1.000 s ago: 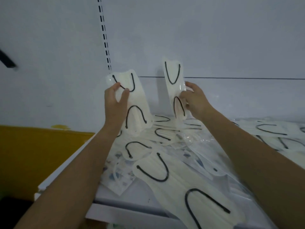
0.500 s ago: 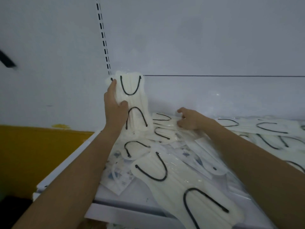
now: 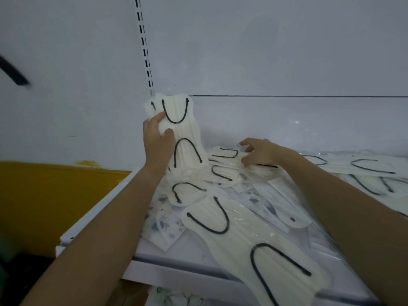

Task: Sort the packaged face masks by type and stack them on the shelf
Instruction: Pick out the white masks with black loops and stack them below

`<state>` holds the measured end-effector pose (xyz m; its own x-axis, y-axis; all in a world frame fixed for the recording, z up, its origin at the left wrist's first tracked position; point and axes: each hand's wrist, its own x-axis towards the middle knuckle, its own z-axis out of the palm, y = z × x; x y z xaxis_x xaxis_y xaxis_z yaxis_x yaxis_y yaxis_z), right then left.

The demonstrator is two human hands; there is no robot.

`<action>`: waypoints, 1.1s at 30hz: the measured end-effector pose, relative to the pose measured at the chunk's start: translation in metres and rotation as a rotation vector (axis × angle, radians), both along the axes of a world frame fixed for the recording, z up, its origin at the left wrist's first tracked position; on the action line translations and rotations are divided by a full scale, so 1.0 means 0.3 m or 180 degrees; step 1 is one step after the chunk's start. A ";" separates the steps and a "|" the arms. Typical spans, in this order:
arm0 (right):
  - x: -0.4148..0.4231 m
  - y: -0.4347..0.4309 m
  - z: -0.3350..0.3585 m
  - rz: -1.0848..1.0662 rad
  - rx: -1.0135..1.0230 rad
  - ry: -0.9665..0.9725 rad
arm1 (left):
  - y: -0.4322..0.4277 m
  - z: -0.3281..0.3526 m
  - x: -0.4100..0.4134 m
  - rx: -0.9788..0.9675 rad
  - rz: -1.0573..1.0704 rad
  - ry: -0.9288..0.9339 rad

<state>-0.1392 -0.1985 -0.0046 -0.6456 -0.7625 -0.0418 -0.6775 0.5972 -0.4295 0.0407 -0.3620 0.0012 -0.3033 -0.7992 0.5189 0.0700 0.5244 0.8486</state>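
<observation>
Shelf (image 3: 176,273) carries sprawl of loose packaged masks (image 3: 242,228), white black-looped kind lying over blue-printed kind (image 3: 167,230); sorting looks far from done. Upright stack (image 3: 183,133) of white black-looped packets stands on end at shelf's back left, probably held vertical so edges square up and next packet slots in. Left hand (image 3: 156,140) clasps stack, thumb across front. Right hand (image 3: 262,153) lies on flat packet (image 3: 225,153) just beside stack, fingers bent; cannot tell whether it pinches packet.

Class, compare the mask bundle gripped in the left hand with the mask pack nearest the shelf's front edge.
The gripped bundle stands upright; the front pack lies flat. The left hand holds the bundle; nothing touches the front pack. Both are cream masks with black ear loops.
</observation>
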 end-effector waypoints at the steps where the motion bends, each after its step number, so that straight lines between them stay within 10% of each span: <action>1: 0.001 0.002 0.002 -0.0034 -0.0060 0.0050 | -0.002 -0.002 0.000 0.0001 -0.0001 -0.0006; 12: -0.018 -0.002 0.041 -0.0484 0.0154 0.0129 | -0.018 0.010 0.005 0.0061 0.0174 0.0177; 25: 0.165 -0.085 0.152 0.0089 -0.2830 -0.2074 | 0.022 0.026 -0.006 0.0165 -0.0767 -0.0027; 29: 0.220 -0.133 0.142 0.0243 -0.2587 -0.1786 | 0.020 0.012 -0.014 -0.0197 -0.0757 -0.0464; 33: 0.104 -0.072 0.087 -0.0074 -0.1257 0.0277 | -0.006 0.014 0.016 -0.0160 -0.0415 -0.0141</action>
<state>-0.1082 -0.2200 0.0215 -0.6510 -0.6942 0.3070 -0.7097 0.4132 -0.5707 0.0453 -0.3638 0.0053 -0.4263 -0.7249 0.5410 0.1035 0.5551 0.8253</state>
